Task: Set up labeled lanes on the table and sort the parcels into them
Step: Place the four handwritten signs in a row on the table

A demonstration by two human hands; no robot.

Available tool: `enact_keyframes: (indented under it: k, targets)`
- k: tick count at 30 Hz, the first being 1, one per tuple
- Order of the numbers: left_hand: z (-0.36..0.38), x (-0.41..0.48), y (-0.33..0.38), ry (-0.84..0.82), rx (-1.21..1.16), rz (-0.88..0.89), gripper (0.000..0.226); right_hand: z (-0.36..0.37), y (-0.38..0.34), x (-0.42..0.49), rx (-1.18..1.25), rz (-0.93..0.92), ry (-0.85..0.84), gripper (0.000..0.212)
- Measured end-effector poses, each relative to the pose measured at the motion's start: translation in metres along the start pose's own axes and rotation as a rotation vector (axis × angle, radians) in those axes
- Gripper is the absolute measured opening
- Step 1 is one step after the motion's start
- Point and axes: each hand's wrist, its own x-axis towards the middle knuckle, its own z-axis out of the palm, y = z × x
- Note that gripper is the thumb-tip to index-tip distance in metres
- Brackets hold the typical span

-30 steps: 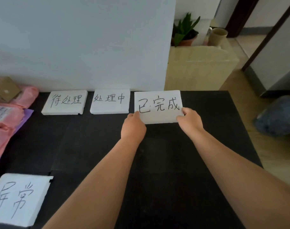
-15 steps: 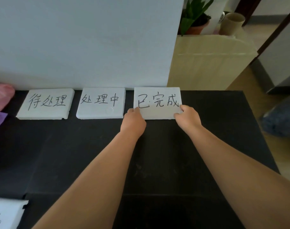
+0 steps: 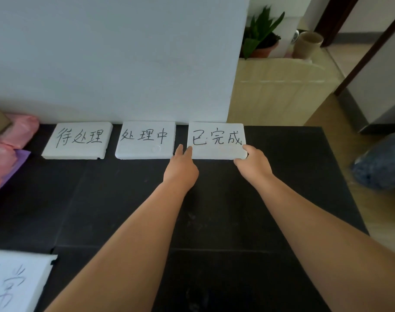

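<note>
Three foam label boards lay in a row along the far edge of the desk (image 3: 214, 210): the 待处理 board (image 3: 77, 140), the 处理中 board (image 3: 144, 140) and the 已完成 board (image 3: 216, 152). A fourth label board (image 3: 14, 282) sat apart at the near left corner, seemingly not yet placed. The pink parcels (image 3: 18, 131) were heaped at the left edge, unsorted. The left hand (image 3: 180, 172) touched the 已完成 board's lower left edge with straight fingers, and the right hand (image 3: 255, 165) pinched its lower right corner.

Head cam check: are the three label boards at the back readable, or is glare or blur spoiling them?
Head view: writing on the 待处理 board, 处理中 board and 已完成 board is sharp, light soft, no glare; wide-angle distortion tilts the white wall at its edge; the lower-left board is cropped.
</note>
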Motion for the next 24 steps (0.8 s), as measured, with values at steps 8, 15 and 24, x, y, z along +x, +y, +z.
enact_keyframes:
  k: [8,15,24]
  targets:
    - [-0.026,-0.088,-0.009,0.056,0.052,-0.046,0.064,-0.015,-0.024,-0.088,0.014,-0.085,0.016,0.057]
    - [-0.036,-0.165,-0.040,0.109,0.035,-0.108,0.064,0.002,-0.035,-0.153,0.022,-0.195,-0.043,0.055]
    - [-0.057,-0.244,-0.130,0.160,-0.016,-0.208,0.058,0.075,-0.066,-0.228,-0.035,-0.277,-0.165,0.055]
